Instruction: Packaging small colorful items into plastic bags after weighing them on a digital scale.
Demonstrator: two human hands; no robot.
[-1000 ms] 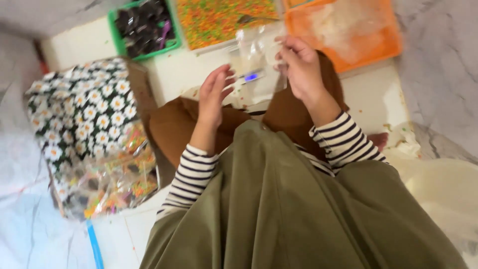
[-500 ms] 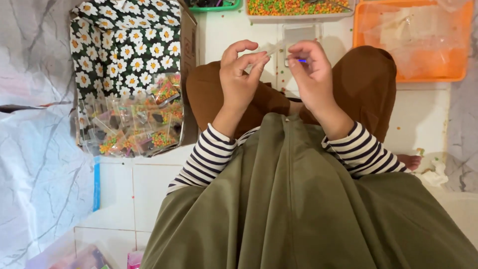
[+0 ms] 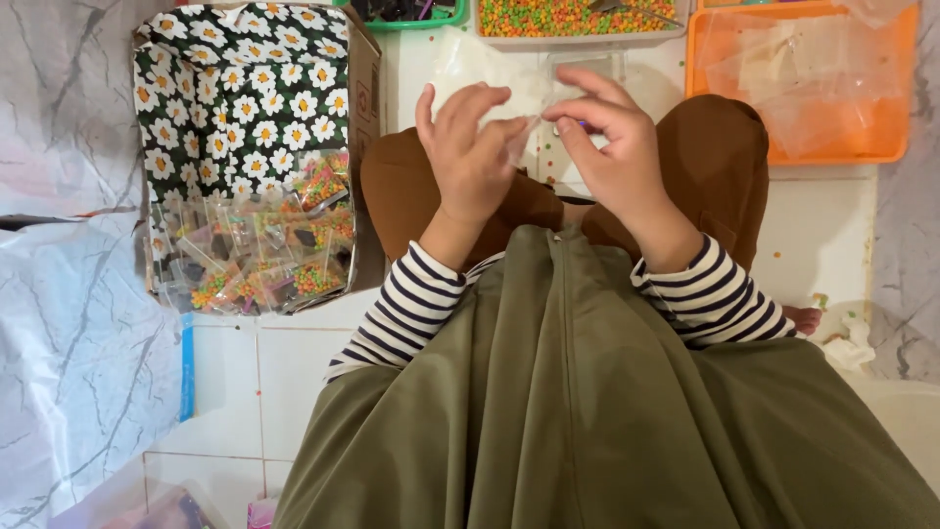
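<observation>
- since half a second ago, both hands have been kept raised over the lap, with the view shifted slightly so that the trays at the top edge are now seen more fully.
- the left hand (image 3: 470, 162) is seen from the back, its fingers curled inward and the fingertips (image 3: 509, 127) pinched on the edge of a small clear plastic bag (image 3: 524, 137).
- the right hand (image 3: 612, 147) is held just beside the left, with thumb and forefinger closed narrowly on the same bag from the other side; the remaining fingers are loosely bent.
- the bag is held between the two hands, above the brown-clad knees (image 3: 715, 167), and what it contains cannot be told.
- a second sheet of clear plastic (image 3: 470, 64) is seen on the white tiled floor (image 3: 822, 235) just beyond the hands.
- striped sleeves (image 3: 411, 304) and an olive garment (image 3: 587, 411) fill the lower part of the view.
- to the left, a cardboard box lined with daisy-print fabric (image 3: 245, 98) is filled with small filled packets (image 3: 264, 255) of coloured pieces.
- at the top, a tray of orange and green beads (image 3: 578, 20) lies next to an orange tray (image 3: 881, 147) holding empty clear bags (image 3: 783, 78).
- a green tray (image 3: 431, 20) is partly seen beside the box.
</observation>
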